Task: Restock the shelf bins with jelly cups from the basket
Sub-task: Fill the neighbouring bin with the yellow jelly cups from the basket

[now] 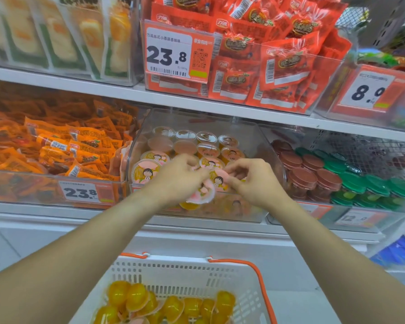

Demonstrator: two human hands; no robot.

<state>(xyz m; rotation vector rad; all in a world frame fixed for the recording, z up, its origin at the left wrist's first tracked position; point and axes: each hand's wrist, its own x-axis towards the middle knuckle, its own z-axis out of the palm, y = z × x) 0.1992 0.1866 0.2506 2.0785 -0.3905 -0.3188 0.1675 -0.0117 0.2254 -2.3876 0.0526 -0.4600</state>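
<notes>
White basket (182,272) with orange handles sits nearest, yellow jelly cups (171,307) piled in its bottom. Above it both hands are at the front edge of the clear middle bin (255,146) on the shelf (126,94). Left hand (180,181) has fingers curled round a cup (202,195) tilted on its side, right hand (255,181) pinches another cup (218,180) by the lid. More cups fill the bin behind. Orange snack packs (75,148) in the left bin, brown and green tubs (337,178) on the right.

Both hands (180,177) (255,181) w/ jelly cups (202,191) over bin (255,141)
</notes>
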